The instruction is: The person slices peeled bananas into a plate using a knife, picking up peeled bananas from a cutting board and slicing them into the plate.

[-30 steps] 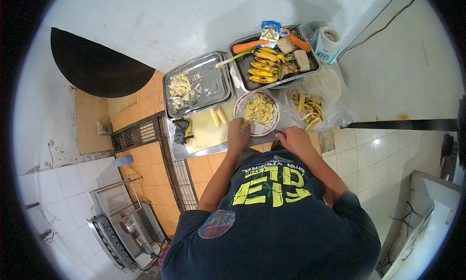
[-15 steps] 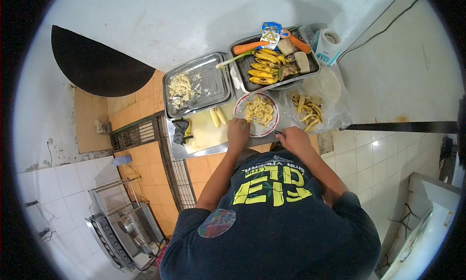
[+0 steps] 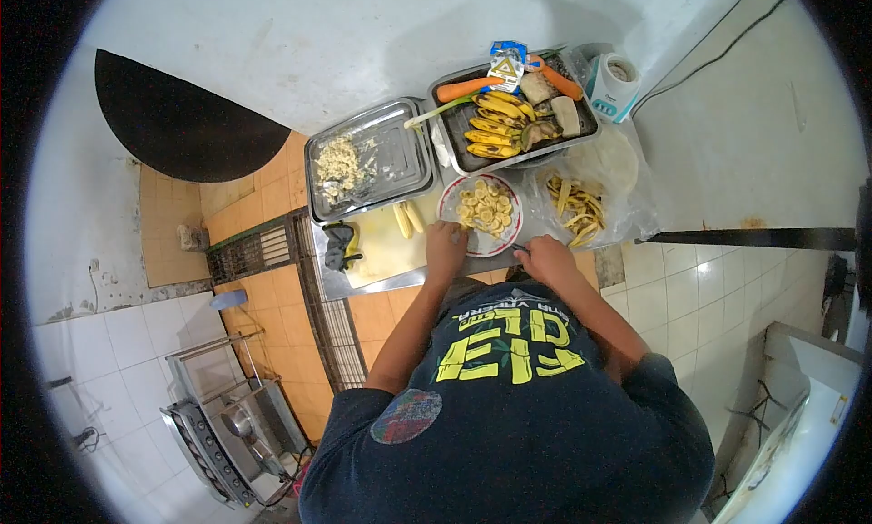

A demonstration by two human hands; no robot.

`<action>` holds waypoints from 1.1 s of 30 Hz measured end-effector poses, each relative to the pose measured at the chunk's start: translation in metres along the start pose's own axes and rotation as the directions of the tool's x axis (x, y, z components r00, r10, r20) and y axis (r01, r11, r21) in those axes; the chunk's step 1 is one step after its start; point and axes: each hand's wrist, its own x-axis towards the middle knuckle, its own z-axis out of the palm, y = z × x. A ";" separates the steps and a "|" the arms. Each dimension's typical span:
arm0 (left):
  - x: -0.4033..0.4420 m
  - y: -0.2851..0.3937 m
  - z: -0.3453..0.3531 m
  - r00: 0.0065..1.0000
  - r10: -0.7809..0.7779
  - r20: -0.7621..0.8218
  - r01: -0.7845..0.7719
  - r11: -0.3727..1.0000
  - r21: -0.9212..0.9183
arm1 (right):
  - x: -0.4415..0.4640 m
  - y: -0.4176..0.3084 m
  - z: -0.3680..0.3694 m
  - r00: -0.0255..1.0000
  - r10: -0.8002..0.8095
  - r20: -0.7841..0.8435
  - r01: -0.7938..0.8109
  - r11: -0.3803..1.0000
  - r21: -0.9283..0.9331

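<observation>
- At the far left of the work surface, a metal tray (image 3: 397,152) holds a pale crumbled heap (image 3: 338,165).
- On its near side lies a pale cutting board (image 3: 386,259), with a dark bundle (image 3: 337,245) showing some yellow at its left edge.
- Two peeled bananas (image 3: 409,218) lie side by side on the board, left of the left hand and a little farther off, apart from it.
- The left hand (image 3: 446,245) is at the near left edge of the plate, its fingers bent and drawn together; whether they hold anything, I cannot tell.
- The plate (image 3: 483,244), red-rimmed, sits just beyond and between both hands; its banana slices (image 3: 487,206) lie to the right of the left hand and to the far left of the right hand.
- Farther off, a deep tray (image 3: 456,123) holds unpeeled bananas (image 3: 495,124) and carrots (image 3: 468,88).
- The right hand (image 3: 545,257), near right of the plate, is closed around a dark handle (image 3: 520,247) pointing toward the plate.
- Beyond the right hand and slightly right, banana peels (image 3: 579,206) lie on clear plastic (image 3: 627,217).
</observation>
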 end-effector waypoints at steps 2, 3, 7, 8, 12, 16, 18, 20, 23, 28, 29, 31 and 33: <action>0.000 0.001 0.001 1.000 -0.011 -0.007 0.011 1.000 -0.009 | -0.001 -0.001 0.000 1.000 -0.012 -0.001 0.012 1.000 -0.001; 0.000 0.002 0.001 1.000 -0.017 -0.011 0.017 1.000 -0.014 | -0.002 -0.004 -0.003 1.000 -0.019 -0.001 0.019 1.000 -0.003; 0.000 0.002 0.001 1.000 -0.028 -0.010 0.028 0.999 -0.036 | -0.007 -0.014 -0.014 0.999 0.011 0.043 -0.011 1.000 -0.013; 0.000 0.002 0.001 1.000 -0.023 -0.013 0.023 0.999 -0.036 | -0.008 -0.015 -0.015 0.999 0.008 0.044 -0.007 1.000 -0.014; 0.000 0.001 0.002 1.000 -0.029 -0.002 0.029 0.999 -0.022 | -0.010 -0.016 -0.019 0.999 0.000 0.045 0.000 1.000 -0.004; -0.001 0.003 0.001 0.999 -0.038 -0.007 0.038 0.999 -0.026 | -0.012 -0.015 -0.018 0.999 0.004 0.040 -0.003 1.000 -0.011; -0.001 0.004 0.001 0.999 -0.034 -0.011 0.034 0.999 -0.024 | -0.012 -0.016 -0.018 0.999 0.003 0.046 -0.003 1.000 -0.015; 0.000 0.005 0.001 0.999 -0.046 -0.002 0.046 0.999 -0.022 | -0.012 -0.016 -0.018 0.999 -0.005 0.039 0.005 1.000 -0.015; 0.000 0.005 -0.001 0.999 -0.045 0.002 0.045 0.999 0.001 | -0.012 -0.016 -0.018 0.999 -0.002 0.041 0.002 1.000 -0.012; 0.001 0.009 -0.002 0.999 -0.054 0.002 0.054 0.998 0.024 | -0.012 -0.018 -0.019 0.999 -0.001 0.041 0.000 1.000 0.010; 0.001 0.009 -0.002 0.999 -0.053 0.000 0.053 0.998 0.034 | -0.012 -0.019 -0.019 0.999 -0.004 0.037 0.003 1.000 0.009; 0.003 0.011 -0.003 0.998 -0.059 0.010 0.059 0.997 0.053 | -0.009 -0.019 -0.017 1.000 -0.010 0.026 0.010 1.000 0.000; 0.003 0.012 -0.004 0.997 -0.073 0.037 0.071 0.995 0.067 | -0.004 -0.015 -0.011 1.000 -0.014 0.015 0.014 1.000 -0.015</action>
